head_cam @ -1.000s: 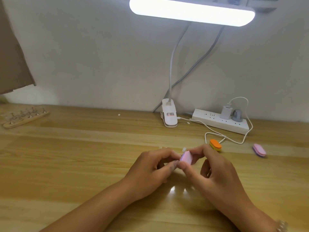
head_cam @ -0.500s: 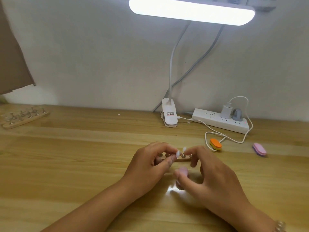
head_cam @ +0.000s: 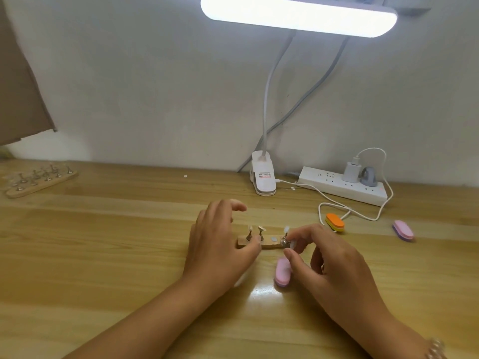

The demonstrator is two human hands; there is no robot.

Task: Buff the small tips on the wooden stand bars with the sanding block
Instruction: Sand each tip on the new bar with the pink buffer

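A short wooden stand bar (head_cam: 269, 245) lies on the table in front of me. Two pegs with small tips (head_cam: 250, 230) stand near its left end, and one peg (head_cam: 284, 238) stands at its right end. My left hand (head_cam: 217, 244) rests its thumb on the bar's left part, with its fingers lifted and relaxed above it. My right hand (head_cam: 329, 260) pinches the right peg between forefinger and thumb. The pink sanding block (head_cam: 282, 273) lies flat on the table just in front of the bar, partly under my right thumb, and neither hand holds it.
A second wooden bar with several pegs (head_cam: 39, 181) lies far left. At the back stand a lamp clamp (head_cam: 263, 177) and a power strip (head_cam: 342, 189) with a white cable (head_cam: 321, 206). An orange block (head_cam: 335, 222) and a pink-purple block (head_cam: 403, 230) lie to the right.
My right hand let go of the pink block, which now lies on the table, and moved to the right peg. My left hand's fingers lifted and spread off the bar.
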